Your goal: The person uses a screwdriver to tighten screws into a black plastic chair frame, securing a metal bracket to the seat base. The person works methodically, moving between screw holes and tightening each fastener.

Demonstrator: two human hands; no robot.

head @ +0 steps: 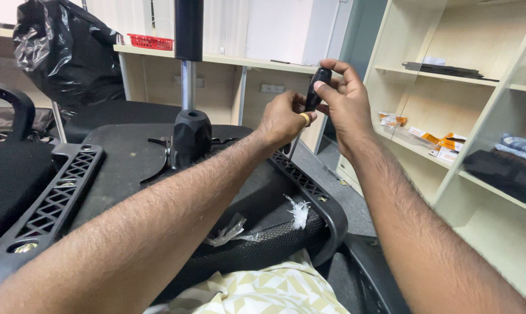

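**Head view: both hands on a screwdriver over an upturned chair seat**

Largest is the upturned chair seat (158,168), black, rigid and probably heavy, resting on the lap. Above its right arm bracket (301,180) stands the screwdriver (315,93): light, stiff, dark-handled, best gripped at the handle. Right hand (347,96) fingers wrap the handle top; left hand (283,119) pinches lower.

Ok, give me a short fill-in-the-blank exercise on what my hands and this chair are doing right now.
1. Both hands grip a black-handled ____, its shaft pointing down at the armrest bracket.
2. The left hand wears a ____ on one finger.
3. The office chair seat lies ____, its gas lift cylinder sticking up.
4. The right hand holds the handle's ____ end.

Missing words: screwdriver; ring; upside down; top
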